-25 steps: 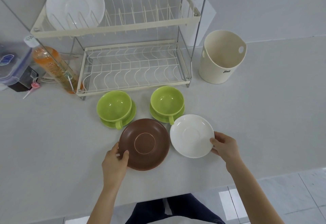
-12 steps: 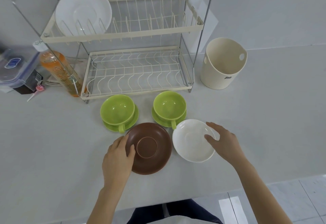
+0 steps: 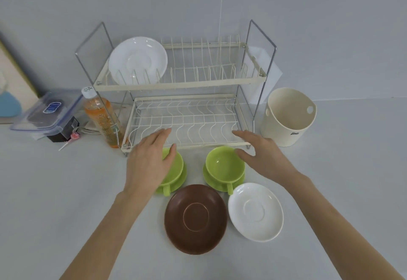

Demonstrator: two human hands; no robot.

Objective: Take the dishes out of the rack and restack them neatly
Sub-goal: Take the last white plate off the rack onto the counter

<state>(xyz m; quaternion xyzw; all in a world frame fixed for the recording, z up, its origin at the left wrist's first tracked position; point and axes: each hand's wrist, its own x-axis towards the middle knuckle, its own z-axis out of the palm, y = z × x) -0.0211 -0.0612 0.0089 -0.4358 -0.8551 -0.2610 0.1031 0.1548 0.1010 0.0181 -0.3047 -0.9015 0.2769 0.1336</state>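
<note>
Head view: a second ago your left hand (image 3: pixel 149 165) gripped the rim of the brown saucer (image 3: pixel 195 219) and your right hand (image 3: pixel 262 158) pinched the edge of the near white saucer (image 3: pixel 256 212). Both hands have since let go and moved forward. They now hover with fingers straight and loosely spread, holding nothing. Your left hand hangs over the left green cup (image 3: pixel 175 169), hiding much of it. Your right hand is just beside the right green cup (image 3: pixel 225 165), fingertips near its rim; you cannot tell whether they touch it. The two saucers lie where they were on the counter (image 3: pixel 55 191), side by side, nearly touching, both holding nothing.

Just beyond them, each green cup sits upright on its own green saucer: the left saucer (image 3: pixel 181 180) and the right saucer (image 3: pixel 220 186). The right cup is hollow and bare inside; the left cup's inside is mostly covered by your hand. Both cup handles point toward you.

Farther back stands the two-tier dish rack (image 3: pixel 182 83). Its lower tier holds no dishes. Its upper tier holds one white plate (image 3: pixel 137 59), standing on edge in the slots at the left end.

To the right of the rack stands a cream utensil holder (image 3: pixel 288 119), with nothing showing inside. To the left, touching the rack's frame, stands an orange drink bottle (image 3: pixel 102 119), and beyond it a clear lidded plastic box (image 3: pixel 47 112) rests on a dark object.
</note>
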